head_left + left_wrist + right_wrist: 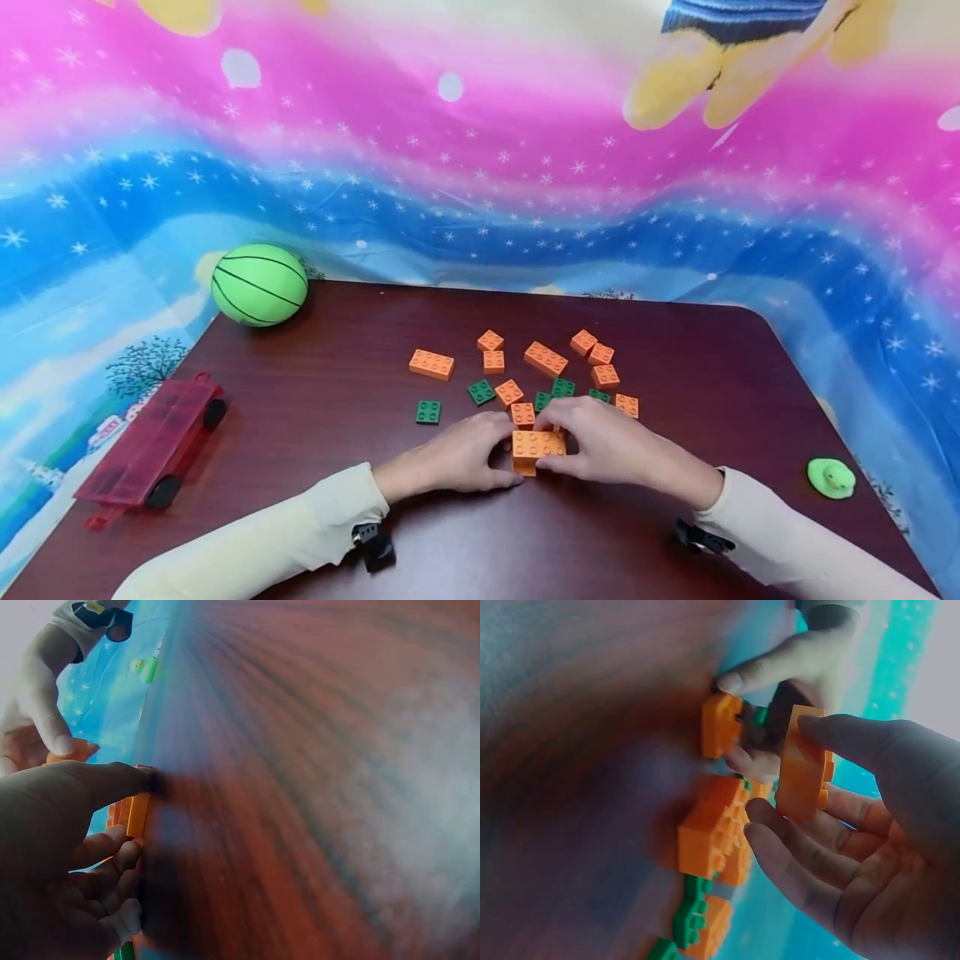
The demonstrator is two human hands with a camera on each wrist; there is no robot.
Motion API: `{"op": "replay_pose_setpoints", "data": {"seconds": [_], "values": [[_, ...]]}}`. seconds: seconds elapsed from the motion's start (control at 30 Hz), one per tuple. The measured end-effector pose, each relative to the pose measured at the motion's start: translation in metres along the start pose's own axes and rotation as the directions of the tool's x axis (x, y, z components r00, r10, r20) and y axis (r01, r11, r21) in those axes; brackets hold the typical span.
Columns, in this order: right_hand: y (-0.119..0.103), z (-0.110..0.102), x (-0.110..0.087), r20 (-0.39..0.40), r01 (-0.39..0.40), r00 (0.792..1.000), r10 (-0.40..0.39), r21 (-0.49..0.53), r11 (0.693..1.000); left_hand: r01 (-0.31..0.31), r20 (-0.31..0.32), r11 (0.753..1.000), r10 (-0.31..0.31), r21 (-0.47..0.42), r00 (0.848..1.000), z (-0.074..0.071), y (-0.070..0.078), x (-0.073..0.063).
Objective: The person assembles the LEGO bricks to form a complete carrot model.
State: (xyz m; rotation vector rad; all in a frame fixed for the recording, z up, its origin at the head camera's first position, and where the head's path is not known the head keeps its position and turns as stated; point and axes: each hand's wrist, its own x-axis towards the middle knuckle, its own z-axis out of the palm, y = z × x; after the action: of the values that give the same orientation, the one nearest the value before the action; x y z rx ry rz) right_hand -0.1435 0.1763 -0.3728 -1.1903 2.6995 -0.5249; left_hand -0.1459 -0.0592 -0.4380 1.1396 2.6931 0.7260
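My right hand (607, 442) grips a long orange toy building brick (528, 446) between thumb and fingers. In the right wrist view this brick (801, 765) is raised above the table, its studs toward the fingers. A second orange brick (718, 726) sits lower, at the tabletop. My left hand (465, 454) pinches it between thumb and fingers; the left wrist view shows its edge (137, 816) between them. From the head view, the long brick mostly covers the second one. Just beyond the hands lies a smaller orange brick (522, 414), beside green bricks (563, 387) partly hidden by the right hand.
Several loose orange bricks (545, 358) and green bricks (428, 412) are spread over the dark table (345, 333). A green ball (259, 285) rests at the back left corner, a translucent red wheeled toy (153, 442) at the left edge, and a green rubber duck (831, 478) at the right.
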Motion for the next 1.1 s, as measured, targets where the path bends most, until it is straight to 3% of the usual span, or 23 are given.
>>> {"op": "replay_pose_setpoints", "data": {"seconds": [0.33, 1.1], "values": [[0.003, 0.025, 0.002, 0.032, -0.020, 0.999, 0.020, 0.012, 1.000, -0.016, 0.002, 1.000, 0.016, -0.002, 1.000, 0.006, 0.002, 0.000], [-0.001, 0.031, 0.011, -0.001, 0.031, 1.000, -0.031, 0.023, 0.999, 0.017, 0.003, 1.000, -0.017, 0.002, 1.000, -0.001, 0.004, 0.000]]}}
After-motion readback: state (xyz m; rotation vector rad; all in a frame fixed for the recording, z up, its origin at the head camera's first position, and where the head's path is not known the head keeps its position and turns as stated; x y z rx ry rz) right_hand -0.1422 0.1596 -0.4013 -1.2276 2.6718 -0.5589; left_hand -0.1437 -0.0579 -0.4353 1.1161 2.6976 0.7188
